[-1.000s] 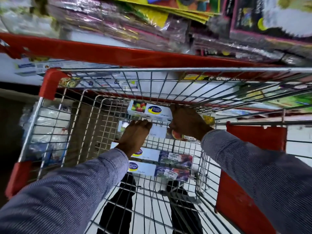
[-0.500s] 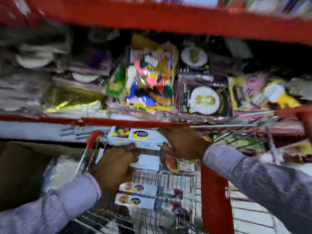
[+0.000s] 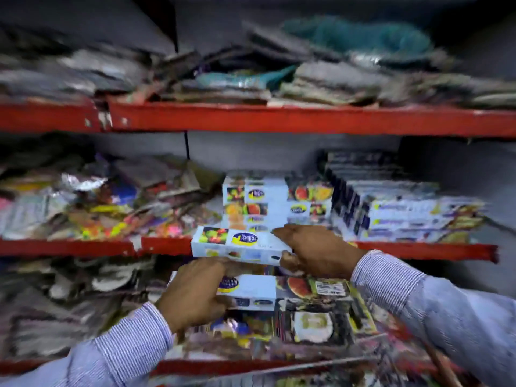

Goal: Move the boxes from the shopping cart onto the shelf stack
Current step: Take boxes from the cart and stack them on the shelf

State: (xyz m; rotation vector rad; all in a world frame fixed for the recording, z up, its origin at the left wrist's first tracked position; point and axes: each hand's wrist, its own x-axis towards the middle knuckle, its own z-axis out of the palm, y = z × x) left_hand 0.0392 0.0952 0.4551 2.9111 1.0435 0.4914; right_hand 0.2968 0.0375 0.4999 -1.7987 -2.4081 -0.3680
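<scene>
My right hand [image 3: 317, 251] grips the right end of a long white box [image 3: 237, 244] with fruit pictures and a blue-yellow logo, held level just in front of the middle red shelf edge [image 3: 83, 247]. Below it, my left hand [image 3: 195, 293] holds the left end of a second matching box [image 3: 259, 291]. A stack of the same boxes [image 3: 268, 203] sits on the middle shelf directly behind the upper box. The cart is almost out of view; only a thin rail [image 3: 279, 368] shows at the bottom.
The middle shelf holds loose bagged party goods [image 3: 97, 202] on the left and a pile of flat packs [image 3: 405, 210] on the right. A top red shelf [image 3: 279, 120] carries more packets. Packaged goods [image 3: 312, 322] fill the lower shelf behind my hands.
My view has swung up from the cart to the shelves. Both hands rose with the boxes, out of the cart, to the level of the middle shelf's front edge.
</scene>
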